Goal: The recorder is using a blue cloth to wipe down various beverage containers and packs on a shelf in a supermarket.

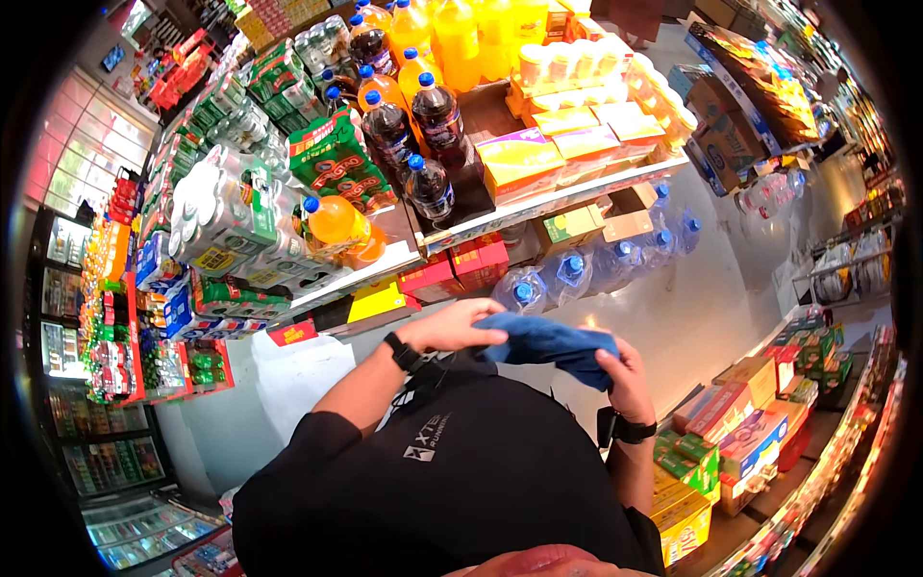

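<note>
A crumpled blue cloth (553, 348) is stretched between my two hands, in front of my chest. My left hand (457, 327) grips its left end, thumb and fingers closed on the fabric. At the other end, my right hand (625, 377) pinches the cloth between thumb and fingers. Both wrists wear black bands. Just beyond the cloth, large clear water bottles (569, 273) with blue caps stand on the low level of a display shelf. Dark soda bottles (438, 120) and an orange soda bottle (341, 227) stand on the shelf's upper level.
Shrink-wrapped can packs (226, 213) are stacked at the left end of the display shelf (567, 200). Yellow and orange boxes (519, 165) line its front edge. More cartons (721, 413) sit on a low shelf to my right. Glass-door fridges (106, 438) stand far left.
</note>
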Motion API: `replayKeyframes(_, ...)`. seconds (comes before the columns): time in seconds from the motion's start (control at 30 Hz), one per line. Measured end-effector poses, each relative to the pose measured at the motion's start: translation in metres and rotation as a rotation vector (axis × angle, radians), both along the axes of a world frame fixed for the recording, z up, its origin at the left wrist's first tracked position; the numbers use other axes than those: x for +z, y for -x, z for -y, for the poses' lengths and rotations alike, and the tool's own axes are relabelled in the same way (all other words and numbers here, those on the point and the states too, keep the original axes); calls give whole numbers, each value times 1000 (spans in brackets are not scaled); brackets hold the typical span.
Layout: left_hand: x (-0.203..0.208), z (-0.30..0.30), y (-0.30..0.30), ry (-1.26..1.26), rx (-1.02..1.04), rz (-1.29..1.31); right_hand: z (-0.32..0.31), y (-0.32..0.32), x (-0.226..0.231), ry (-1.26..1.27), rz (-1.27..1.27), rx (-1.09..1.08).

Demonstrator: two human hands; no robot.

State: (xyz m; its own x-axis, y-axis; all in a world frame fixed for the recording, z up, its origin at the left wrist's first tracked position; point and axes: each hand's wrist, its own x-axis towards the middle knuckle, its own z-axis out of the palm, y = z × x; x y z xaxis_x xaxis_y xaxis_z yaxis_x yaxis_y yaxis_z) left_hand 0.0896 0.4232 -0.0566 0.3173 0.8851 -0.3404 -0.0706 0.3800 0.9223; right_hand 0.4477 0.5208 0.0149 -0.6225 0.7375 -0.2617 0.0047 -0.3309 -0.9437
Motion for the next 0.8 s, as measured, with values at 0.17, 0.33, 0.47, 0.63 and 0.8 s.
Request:
replayKeyframes(0.17,19,-123,-22,-113,8,241,-97,41,3,149,-281,-76)
replayKeyframes(0.33,38,-189,-42,-150,151,260,-193,109,-12,-182,40,82)
replayKeyframes(0.47,7,-213,-47,-315,456,361,-277,139,-36,-486,152,278)
replayKeyframes(0.63,29,-182,-74,-23,813,180,-383,163,-48,-1035,433,268)
replayKeyframes(0.8,-14,-195,-104,-94,965,-198,-417,200,-87,-1517,513,341)
